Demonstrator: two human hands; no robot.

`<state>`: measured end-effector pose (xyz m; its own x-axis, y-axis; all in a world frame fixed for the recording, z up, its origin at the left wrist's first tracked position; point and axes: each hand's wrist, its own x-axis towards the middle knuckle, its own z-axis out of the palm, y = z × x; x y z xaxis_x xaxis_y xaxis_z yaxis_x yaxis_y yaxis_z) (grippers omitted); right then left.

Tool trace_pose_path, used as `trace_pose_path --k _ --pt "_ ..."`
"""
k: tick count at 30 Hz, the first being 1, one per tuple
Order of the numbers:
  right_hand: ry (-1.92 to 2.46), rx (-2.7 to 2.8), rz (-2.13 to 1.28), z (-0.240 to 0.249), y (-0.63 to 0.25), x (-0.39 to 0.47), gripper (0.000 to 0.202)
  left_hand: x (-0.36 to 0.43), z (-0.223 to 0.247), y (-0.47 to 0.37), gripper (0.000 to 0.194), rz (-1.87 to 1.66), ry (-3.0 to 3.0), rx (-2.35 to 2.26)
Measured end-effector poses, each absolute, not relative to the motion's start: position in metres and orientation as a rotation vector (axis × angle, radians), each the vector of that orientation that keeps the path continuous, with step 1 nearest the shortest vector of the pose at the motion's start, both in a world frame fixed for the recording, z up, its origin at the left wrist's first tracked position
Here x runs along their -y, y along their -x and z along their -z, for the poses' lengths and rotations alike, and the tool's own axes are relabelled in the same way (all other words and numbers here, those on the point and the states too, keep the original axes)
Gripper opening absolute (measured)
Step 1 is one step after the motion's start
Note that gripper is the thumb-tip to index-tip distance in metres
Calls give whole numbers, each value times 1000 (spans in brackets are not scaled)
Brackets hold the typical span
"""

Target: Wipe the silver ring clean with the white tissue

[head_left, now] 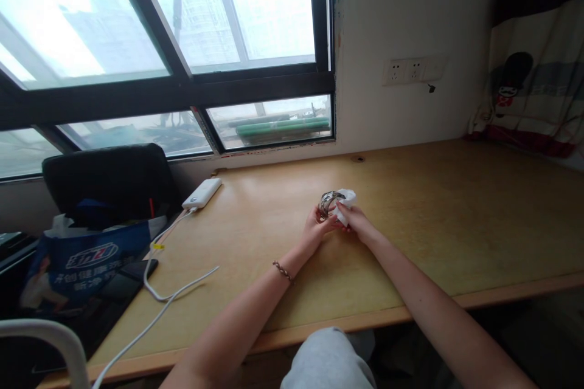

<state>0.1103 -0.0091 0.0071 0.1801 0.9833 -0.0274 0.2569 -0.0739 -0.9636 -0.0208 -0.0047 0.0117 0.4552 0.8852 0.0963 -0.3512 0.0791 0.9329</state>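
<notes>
Over the middle of the wooden table, my left hand (316,230) is closed around a shiny, ring-shaped metal object (326,202), dark and silvery; its exact kind is too small to tell. Against its right side, my right hand (358,223) grips a crumpled white tissue (348,196), thumb on top. The tissue touches the metal object, and the fingertips of both hands meet there. Part of the object is hidden behind the fingers and the tissue. A beaded bracelet (283,271) circles my left wrist.
The wooden table (456,213) stretches far to the right. At its left edge lie a white power bank (202,193) and a white cable (171,298). Beyond that edge are a black chair (107,176) and a blue bag (91,261). Wall sockets (406,71) sit above the table.
</notes>
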Motion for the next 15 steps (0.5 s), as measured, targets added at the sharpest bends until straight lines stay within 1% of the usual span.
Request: trace_pose_path --k 2,4,8,10,13,15 --pt "1545 1218 -1058 -7 -112 10 56 2 -10 22 39 -983 -1062 -613" --pt "1606 1218 -973 -8 -114 9 57 -1 -9 23 36 -971 -998 -622" --pt "1762 1199 -584 -10 -119 7 50 -5 -7 26 35 -992 -919 -637" --pt "1811 1220 -363 -13 -122 7 41 -8 -5 26 35 -1007 -898 -688" --pt "1762 1222 -47 -20 -125 11 21 -9 -4 26 37 -1010 -905 -772" --pt "1694 1197 90 -25 -124 15 22 -8 -4 25 37 -975 -957 -783"
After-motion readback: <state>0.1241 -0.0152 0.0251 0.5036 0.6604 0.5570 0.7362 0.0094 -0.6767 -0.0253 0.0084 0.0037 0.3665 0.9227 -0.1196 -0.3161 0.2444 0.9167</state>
